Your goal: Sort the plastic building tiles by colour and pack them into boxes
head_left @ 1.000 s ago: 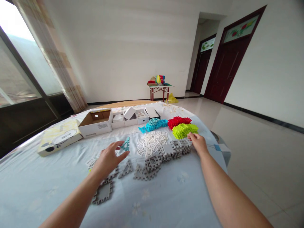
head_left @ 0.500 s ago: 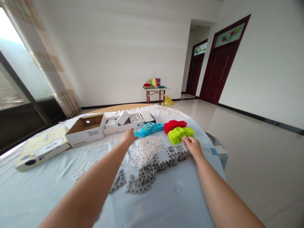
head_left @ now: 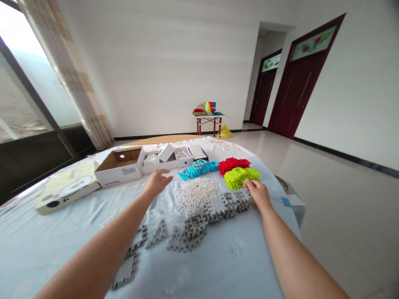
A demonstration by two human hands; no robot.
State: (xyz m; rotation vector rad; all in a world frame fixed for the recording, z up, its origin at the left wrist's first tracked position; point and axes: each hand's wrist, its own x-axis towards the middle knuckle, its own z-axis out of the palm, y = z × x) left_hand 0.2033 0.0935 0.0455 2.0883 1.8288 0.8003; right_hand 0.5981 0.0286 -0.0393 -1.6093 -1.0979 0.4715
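My left hand (head_left: 157, 181) hovers over the light blue tablecloth (head_left: 224, 261) with fingers spread and nothing in it, just left of a pile of teal toothed pieces (head_left: 199, 168). My right hand (head_left: 257, 192) rests flat on the right end of a heap of grey toothed pieces (head_left: 222, 204), its fingertips touching the lime green pile (head_left: 238, 176). A red pile (head_left: 233, 164) lies behind the green one. White frame pieces (head_left: 195, 194) are spread between my hands. Grey triangles (head_left: 174, 240) and a grey square frame (head_left: 124, 272) lie nearer to me.
An open cardboard box (head_left: 120, 168), several small white boxes (head_left: 168, 157) and a flat yellow box (head_left: 64, 191) line the table's far left. The table edge drops to tiled floor on the right. A small red-legged table (head_left: 209, 118) stands by the far wall.
My left hand held a teal piece, reached forward to the teal pile, and has now drawn back a little to the left without it. My right hand stayed on the grey heap.
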